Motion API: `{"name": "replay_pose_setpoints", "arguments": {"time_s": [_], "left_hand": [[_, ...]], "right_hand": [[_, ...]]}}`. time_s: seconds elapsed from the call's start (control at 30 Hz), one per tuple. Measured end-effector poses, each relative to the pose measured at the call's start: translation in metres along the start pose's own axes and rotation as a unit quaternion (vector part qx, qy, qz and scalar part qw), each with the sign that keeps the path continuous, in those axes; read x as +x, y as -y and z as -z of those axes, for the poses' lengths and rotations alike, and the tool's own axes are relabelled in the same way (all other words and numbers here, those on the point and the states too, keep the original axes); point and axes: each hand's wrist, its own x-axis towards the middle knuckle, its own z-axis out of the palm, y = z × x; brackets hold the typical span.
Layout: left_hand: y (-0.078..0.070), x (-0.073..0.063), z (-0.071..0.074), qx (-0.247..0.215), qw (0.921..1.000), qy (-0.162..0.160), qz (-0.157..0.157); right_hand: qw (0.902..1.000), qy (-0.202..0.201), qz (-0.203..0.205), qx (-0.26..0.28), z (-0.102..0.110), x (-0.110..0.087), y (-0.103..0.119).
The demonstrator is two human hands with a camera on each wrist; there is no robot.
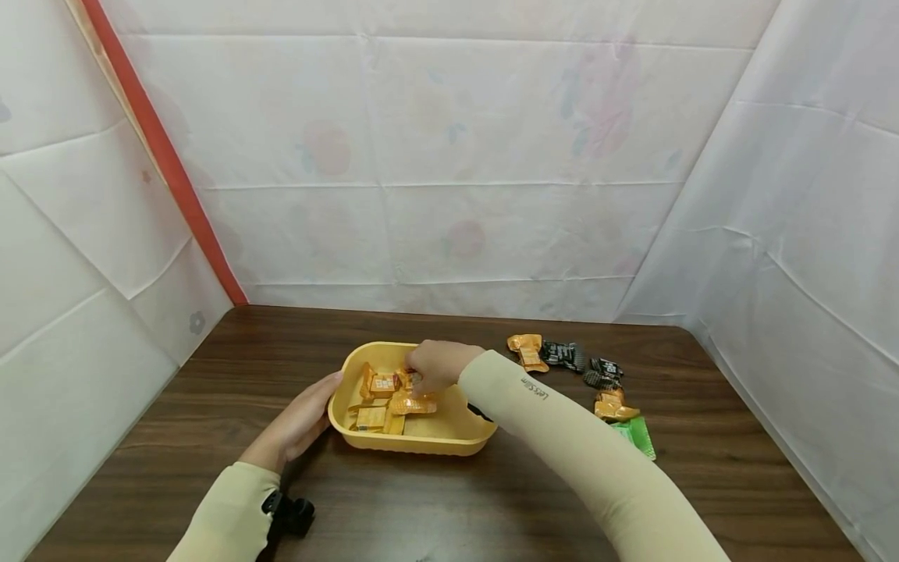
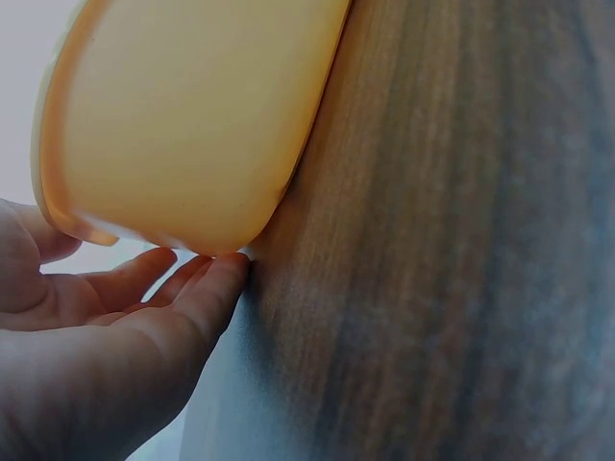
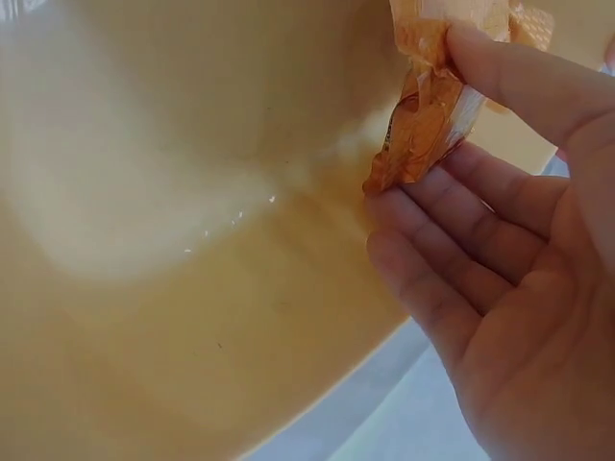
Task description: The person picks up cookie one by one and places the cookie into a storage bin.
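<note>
A yellow plastic basin [image 1: 449, 446] stands on the dark wooden table, with several orange-wrapped candies [image 1: 371, 419] at its left side. My right hand [image 1: 441, 365] reaches over its far rim. In the right wrist view, that hand's thumb and fingers pinch an orange-wrapped candy [image 3: 423, 120] inside the basin; the other fingers [image 3: 428, 288] extend close to the wall. At the basin's left end, my left hand [image 1: 303, 417] rests its fingertips on the outer wall. The left wrist view shows those fingers [image 2: 216, 288] relaxed against the basin's outside [image 2: 192, 134].
To the right of the basin lie loose wrapped candies: orange [image 1: 528, 353], black [image 1: 562, 355] and green [image 1: 639, 437]. Pale patterned sheets [image 1: 435, 156] close off the back and sides of the table. The right forearm [image 1: 576, 445] crosses above the table.
</note>
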Motion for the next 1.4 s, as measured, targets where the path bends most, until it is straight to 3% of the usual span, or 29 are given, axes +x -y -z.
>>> {"name": "replay_pose_setpoints", "arguments": {"time_s": [0.37,0.73,1.4], "left_hand": [[0.002,0.0,0.0,0.003,1.0,0.001,0.002],[0.0,0.0,0.001,0.001,0.9998,0.016,-0.01],[0.002,0.001,0.0,-0.002,0.9999,0.009,-0.005]], "right_hand": [[0.9998,0.002,-0.013,-0.015,-0.008,0.004,0.003],[0.9954,-0.011,-0.037,-0.087,-0.014,0.007,0.009],[0.9973,0.004,-0.059,-0.043,-0.012,0.003,0.01]]}}
